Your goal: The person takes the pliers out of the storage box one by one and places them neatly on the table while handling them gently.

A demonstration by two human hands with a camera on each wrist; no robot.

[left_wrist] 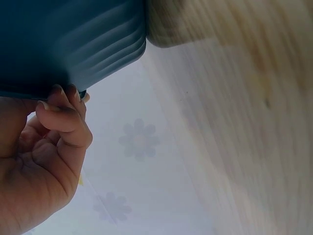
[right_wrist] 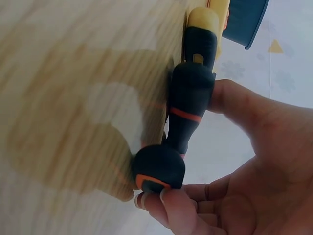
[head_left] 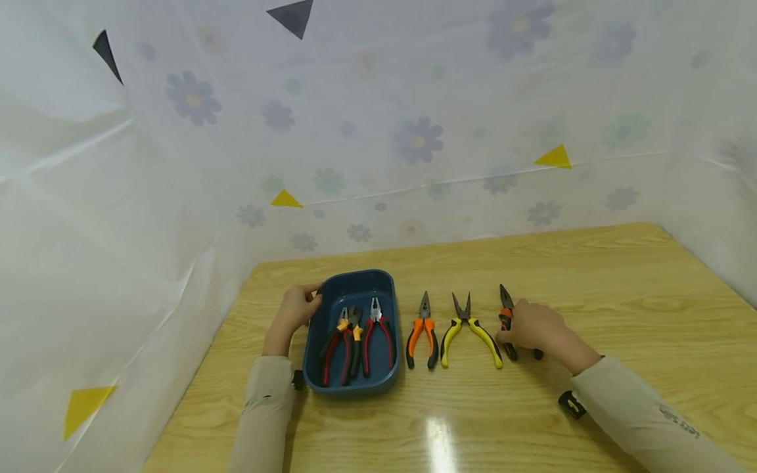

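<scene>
My left hand point(head_left: 294, 309) pinches the rim of a dark blue tray point(head_left: 357, 284) at its far left corner. In the left wrist view, its fingertips point(left_wrist: 57, 95) curl over the tray's edge. Over on the right, my right hand point(head_left: 541, 327) grips dark pliers with orange-trimmed handles point(head_left: 505, 318), jaws pointing away from me. The right wrist view shows the thumb at one black handle point(right_wrist: 188, 98) and fingers at the other handle's end point(right_wrist: 159, 164). Just left of this hand lie yellow-and-black long-nose pliers point(head_left: 464, 315), handles spread.
Orange-and-black pliers point(head_left: 425, 305) lie between the tray and the yellow pair. Inside the tray are red-and-black pliers point(head_left: 375, 310) and other pliers with yellow-and-black handles point(head_left: 357, 334), some overlapping. A pale flowered sheet point(head_left: 355, 151) hangs behind the wooden table point(head_left: 503, 414) and along its left side.
</scene>
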